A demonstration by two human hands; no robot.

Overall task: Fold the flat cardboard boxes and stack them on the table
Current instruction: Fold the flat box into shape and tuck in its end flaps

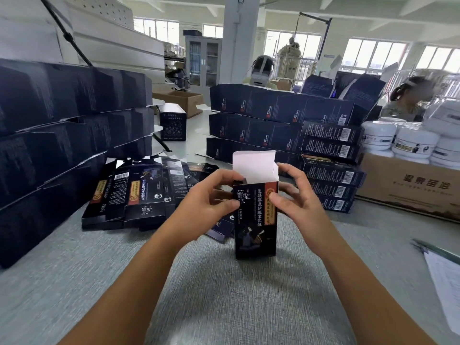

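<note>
On the head view I have the left hand [214, 192] and right hand [296, 195] both gripping the upper sides of a dark box [256, 227]. It stands upright mid-desk [224, 295], white top flap raised. Flat boxes [139, 192] lie fanned just behind it, to the left.

White pillar [239, 38], glass-door cabinet [202, 63], daylit windows [373, 56] along far wall.
</note>
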